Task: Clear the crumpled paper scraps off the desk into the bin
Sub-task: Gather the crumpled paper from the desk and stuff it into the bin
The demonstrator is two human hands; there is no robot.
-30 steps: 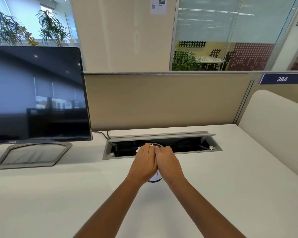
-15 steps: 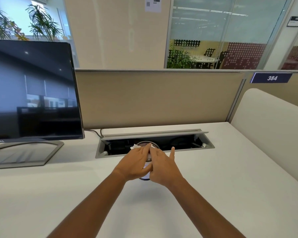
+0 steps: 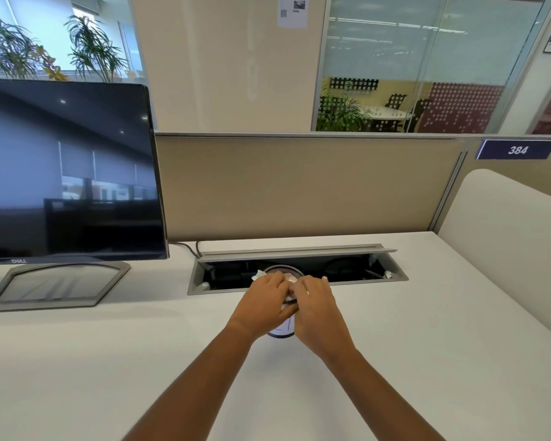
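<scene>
The left hand (image 3: 264, 302) and the right hand (image 3: 319, 311) are together, palms down and touching each other over the mouth of one small round mesh bin (image 3: 282, 333). The bin stands on the white desk (image 3: 109, 361), just in front of the cable trough. The fingers of both hands bend down onto the crumpled paper (image 3: 258, 275) at the bin's rim. Whether either hand pinches the paper or only presses on it cannot be told. Two pale bits of paper show, one poking out past the left fingertips and one in the gap between the two hands. Whether they are one scrap or two cannot be told. The hands hide most of the bin, and only its far rim and dark base are in view.

Behind the bin, one long grey cable trough (image 3: 220, 291) is sunk into the desk with its lid flap (image 3: 299, 251) raised. Two dark cables (image 3: 187, 247) run from its left end toward the one monitor (image 3: 70, 170), which is dark and stands on a grey frame foot (image 3: 58, 289). One beige partition (image 3: 299, 186) closes the back of the desk, and one cream screen (image 3: 506, 237) closes the right side. One blue plate (image 3: 517, 150) on the partition reads 384. Two leafy plants (image 3: 10, 49) rise behind the monitor, and a third (image 3: 341, 113) stands beyond the glass wall. One printed notice (image 3: 293, 11) hangs on the pillar.
</scene>
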